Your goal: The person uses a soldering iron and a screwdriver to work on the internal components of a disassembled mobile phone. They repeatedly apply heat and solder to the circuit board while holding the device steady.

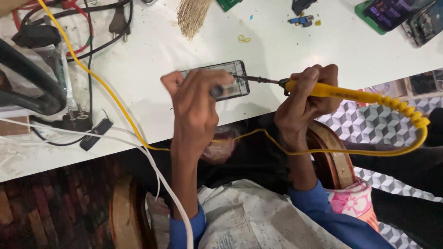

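An opened phone frame (233,78) lies on the white table (286,50). My left hand (196,103) rests over its left part and pinches a small dark tool or part (217,91) against it. In my right hand (307,94) is a yellow-handled soldering iron (350,94), its dark metal tip (251,79) touching the phone's upper edge. The iron's yellow cord (406,138) loops off to the right and back under my wrists.
Black plugs and cables (74,122), a yellow cable (99,78) and a white cable (152,161) cross the table's left side. A brush (191,16) and small parts lie at the back. Two phones (401,14) sit at the top right. Newspaper (249,216) covers my lap.
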`<state>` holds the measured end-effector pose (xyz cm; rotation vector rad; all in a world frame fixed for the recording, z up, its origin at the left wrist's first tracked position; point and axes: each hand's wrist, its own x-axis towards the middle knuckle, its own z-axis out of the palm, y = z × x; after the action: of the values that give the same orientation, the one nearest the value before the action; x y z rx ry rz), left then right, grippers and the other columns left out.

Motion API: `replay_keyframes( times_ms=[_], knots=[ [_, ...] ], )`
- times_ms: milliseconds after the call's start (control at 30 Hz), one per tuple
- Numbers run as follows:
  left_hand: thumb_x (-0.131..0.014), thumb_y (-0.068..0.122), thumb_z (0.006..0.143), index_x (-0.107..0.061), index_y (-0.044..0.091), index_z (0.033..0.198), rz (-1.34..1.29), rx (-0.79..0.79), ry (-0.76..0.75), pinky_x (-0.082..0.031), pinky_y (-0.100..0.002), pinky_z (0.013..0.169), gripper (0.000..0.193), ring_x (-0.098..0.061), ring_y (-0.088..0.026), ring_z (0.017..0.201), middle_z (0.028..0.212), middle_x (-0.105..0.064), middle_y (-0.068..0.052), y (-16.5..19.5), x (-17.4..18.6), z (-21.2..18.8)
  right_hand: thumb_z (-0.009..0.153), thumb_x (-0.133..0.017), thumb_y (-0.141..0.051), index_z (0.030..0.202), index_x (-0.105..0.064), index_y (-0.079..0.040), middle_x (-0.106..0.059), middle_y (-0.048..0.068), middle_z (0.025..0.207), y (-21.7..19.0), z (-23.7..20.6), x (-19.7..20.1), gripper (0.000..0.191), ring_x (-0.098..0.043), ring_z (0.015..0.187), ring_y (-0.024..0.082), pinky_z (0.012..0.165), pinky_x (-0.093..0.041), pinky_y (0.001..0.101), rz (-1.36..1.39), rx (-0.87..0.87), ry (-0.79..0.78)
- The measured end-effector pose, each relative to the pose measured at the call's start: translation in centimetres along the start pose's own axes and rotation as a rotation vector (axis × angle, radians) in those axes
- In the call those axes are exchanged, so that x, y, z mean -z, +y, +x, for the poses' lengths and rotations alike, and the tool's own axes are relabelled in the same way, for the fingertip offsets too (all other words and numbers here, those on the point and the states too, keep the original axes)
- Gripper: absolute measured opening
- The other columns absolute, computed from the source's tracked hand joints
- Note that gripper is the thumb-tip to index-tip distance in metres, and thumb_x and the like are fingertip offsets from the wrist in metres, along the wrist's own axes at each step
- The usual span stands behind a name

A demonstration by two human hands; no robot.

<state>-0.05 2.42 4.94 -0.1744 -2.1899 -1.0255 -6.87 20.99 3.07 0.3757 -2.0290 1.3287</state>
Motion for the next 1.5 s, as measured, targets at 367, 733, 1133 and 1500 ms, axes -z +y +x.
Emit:
replay_keyframes(
  times_ms=[367, 733, 1133, 1500],
  knots=[
    [-0.080, 0.003, 0.094, -0.078, 0.016, 0.123, 0.646, 0.024, -0.256, -0.032, -0.045, 0.096, 0.032, -0.054, -0.019, 0.103, 0.123, -0.060, -0.001, 0.5, 6.8, -3.3, 0.117, -0.046, -0.021, 0.110, -0.059, 0.006, -0.055, 0.011, 0.078, -0.3, 1.3, -0.3, 0.031, -0.051, 0.058, 0.016, 0.054, -0.032, 0.0274, -0.069, 0.304, -0.046],
    [-0.078, 0.009, 0.093, -0.082, 0.018, 0.125, 1.144, -0.230, -0.228, -0.039, -0.035, 0.080, 0.033, -0.059, -0.011, 0.079, 0.117, -0.068, 0.005, 1.0, 6.6, -6.9, 0.121, -0.042, -0.015, 0.134, -0.062, -0.003, -0.051, 0.012, 0.090, 0.5, 0.6, 0.1, 0.026, -0.060, 0.066, 0.015, 0.055, -0.037, 0.0240, -0.081, 0.326, -0.108],
    [-0.066, 0.022, 0.086, -0.073, 0.013, 0.076, 0.654, 0.196, -0.556, -0.049, -0.052, 0.062, 0.015, -0.068, -0.032, 0.070, 0.077, -0.068, -0.011, -3.4, -4.6, -22.5, 0.113, -0.047, -0.012, 0.101, -0.058, 0.000, -0.055, 0.010, 0.078, 0.3, 1.2, -0.4, 0.021, -0.052, 0.058, 0.014, 0.050, -0.032, 0.0252, 0.012, 0.278, -0.071],
    [-0.069, 0.024, 0.087, -0.071, 0.014, 0.095, 0.586, 0.562, -0.933, -0.048, -0.052, 0.078, 0.013, -0.066, -0.035, 0.091, 0.094, -0.067, -0.013, -5.0, -6.6, -21.9, 0.114, -0.051, -0.008, 0.087, -0.050, 0.004, -0.056, 0.011, 0.079, -0.3, 0.6, -0.5, 0.030, -0.053, 0.054, 0.014, 0.050, -0.035, 0.0251, 0.064, 0.118, -0.046]
  ],
)
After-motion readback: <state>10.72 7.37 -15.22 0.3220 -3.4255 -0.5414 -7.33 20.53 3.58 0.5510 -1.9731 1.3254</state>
